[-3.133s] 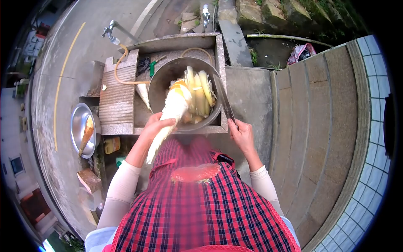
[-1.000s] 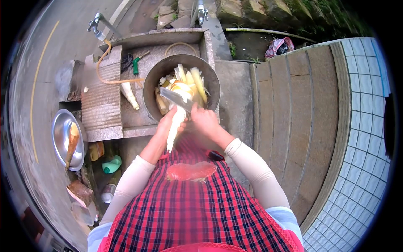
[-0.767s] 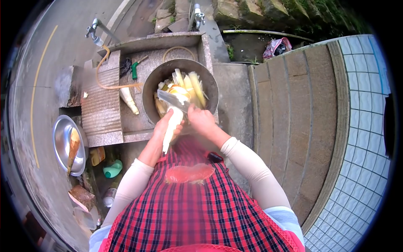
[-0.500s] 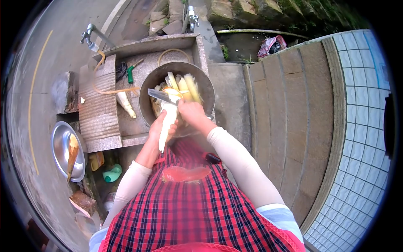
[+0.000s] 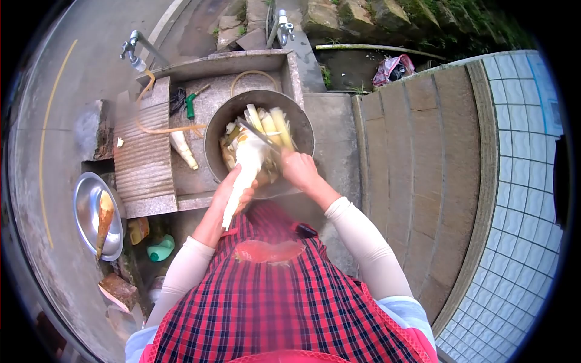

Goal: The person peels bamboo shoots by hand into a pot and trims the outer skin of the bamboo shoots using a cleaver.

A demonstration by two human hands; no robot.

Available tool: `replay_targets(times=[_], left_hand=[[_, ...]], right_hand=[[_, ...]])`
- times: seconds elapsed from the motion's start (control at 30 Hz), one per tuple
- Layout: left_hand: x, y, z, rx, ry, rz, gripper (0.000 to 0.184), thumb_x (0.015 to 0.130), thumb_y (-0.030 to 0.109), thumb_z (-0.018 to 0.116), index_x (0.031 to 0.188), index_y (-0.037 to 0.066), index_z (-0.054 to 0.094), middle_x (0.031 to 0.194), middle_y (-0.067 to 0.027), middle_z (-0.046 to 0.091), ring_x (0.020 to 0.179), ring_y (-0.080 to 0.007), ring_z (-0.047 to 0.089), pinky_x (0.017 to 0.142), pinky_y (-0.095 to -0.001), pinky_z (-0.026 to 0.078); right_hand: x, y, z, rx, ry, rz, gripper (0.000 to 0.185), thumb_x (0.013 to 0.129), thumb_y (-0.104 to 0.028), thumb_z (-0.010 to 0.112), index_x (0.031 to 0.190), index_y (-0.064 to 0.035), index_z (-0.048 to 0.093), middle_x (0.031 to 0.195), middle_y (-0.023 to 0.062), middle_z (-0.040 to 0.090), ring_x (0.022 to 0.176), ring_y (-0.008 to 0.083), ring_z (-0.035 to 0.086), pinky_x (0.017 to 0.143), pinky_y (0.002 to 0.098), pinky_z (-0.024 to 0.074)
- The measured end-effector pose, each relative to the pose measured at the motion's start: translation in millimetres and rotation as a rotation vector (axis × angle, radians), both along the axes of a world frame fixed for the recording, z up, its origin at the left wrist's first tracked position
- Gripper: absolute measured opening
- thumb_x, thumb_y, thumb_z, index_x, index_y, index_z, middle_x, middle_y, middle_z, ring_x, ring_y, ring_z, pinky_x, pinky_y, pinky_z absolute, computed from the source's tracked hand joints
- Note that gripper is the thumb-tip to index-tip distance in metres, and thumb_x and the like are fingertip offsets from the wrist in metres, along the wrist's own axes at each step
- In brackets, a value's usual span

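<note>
My left hand is wrapped round a peeled white bamboo shoot, whose thick end tilts up over a large metal pot. My right hand grips a knife, the handle hidden in my fist. Its blade points up and left, lying across the upper end of the shoot; whether it is cutting in I cannot tell. Inside the pot are pale, long cut pieces and some browner ones below.
The pot stands in a stone sink with a hose, a green-handled tool and another shoot. A metal basin holding an unpeeled-based shoot is at the left. Taps rise behind; steps lie right.
My right hand has moved right and slightly down with the knife, and the blade now slants more steeply. My left hand still holds the shoot, its upper end higher over the pot.
</note>
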State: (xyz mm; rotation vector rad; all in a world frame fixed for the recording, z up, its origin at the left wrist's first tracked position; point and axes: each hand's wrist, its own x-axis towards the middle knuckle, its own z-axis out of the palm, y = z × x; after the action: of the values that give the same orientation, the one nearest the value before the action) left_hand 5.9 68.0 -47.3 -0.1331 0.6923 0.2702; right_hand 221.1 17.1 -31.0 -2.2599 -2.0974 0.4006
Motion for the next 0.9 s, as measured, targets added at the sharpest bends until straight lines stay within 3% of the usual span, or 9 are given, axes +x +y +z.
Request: replay_targets(times=[0.1,0.43,0.57,0.73,0.83,0.9], left_hand=[[3,3,-2,0.005,0.012,-0.049,0.042,0.095,0.038,0.046,0.111,-0.001,0.041,0.080,-0.0144,0.052,0.047,-0.0116,0.045,0.033,-0.0193,0.034],[1,4,-15,-0.036,0.079,-0.057,0.034,0.094,0.034,0.050,0.103,0.001,0.047,0.078,-0.0119,0.053,0.047,-0.0121,0.043,0.034,-0.0203,0.033],[5,13,-21,-0.002,0.057,-0.045,0.036,0.093,0.035,0.050,0.106,0.001,0.044,0.078,-0.0117,0.051,0.050,-0.0113,0.044,0.035,-0.0196,0.033],[-3,15,-22,0.007,0.093,-0.087,0.038,0.094,0.035,0.048,0.110,0.001,0.042,0.079,-0.0127,0.051,0.049,-0.0108,0.043,0.035,-0.0193,0.032],[-9,7,-11,-0.041,-0.037,0.014,0.041,0.094,0.035,0.048,0.112,-0.001,0.040,0.082,-0.0141,0.050,0.050,-0.0105,0.043,0.034,-0.0191,0.032],[-13,6,-8,-0.098,-0.133,0.064,0.043,0.093,0.035,0.048,0.113,-0.002,0.039,0.084,-0.0147,0.050,0.052,-0.0109,0.043,0.036,-0.0194,0.034]], right_hand=[[-17,-5,0,0.113,-0.227,0.203,0.029,0.076,-0.009,0.051,0.099,0.0074,0.058,0.060,0.0066,0.061,0.051,0.0163,0.062,0.044,0.0291,0.0482],[-44,33,-36,-0.095,-0.212,0.033,0.037,0.077,-0.013,0.056,0.105,0.0115,0.055,0.066,0.0069,0.065,0.057,0.0167,0.066,0.047,0.0290,0.0514],[-39,49,-53,-0.126,-0.172,0.033,0.035,0.081,-0.012,0.051,0.105,0.0131,0.054,0.072,0.0129,0.068,0.061,0.0224,0.067,0.051,0.0344,0.0530],[-20,49,-49,-0.079,0.246,-0.160,0.023,0.077,-0.013,0.055,0.091,0.0043,0.063,0.071,0.0213,0.064,0.069,0.0348,0.066,0.062,0.0430,0.0519],[-8,58,-81,-0.171,0.449,-0.581,0.024,0.078,-0.017,0.057,0.087,0.0044,0.065,0.081,0.0257,0.064,0.080,0.0399,0.064,0.072,0.0455,0.0498],[6,46,-61,-0.414,0.468,-0.559,0.029,0.083,-0.021,0.056,0.092,0.0054,0.065,0.089,0.0279,0.062,0.088,0.0402,0.062,0.077,0.0439,0.0486]])
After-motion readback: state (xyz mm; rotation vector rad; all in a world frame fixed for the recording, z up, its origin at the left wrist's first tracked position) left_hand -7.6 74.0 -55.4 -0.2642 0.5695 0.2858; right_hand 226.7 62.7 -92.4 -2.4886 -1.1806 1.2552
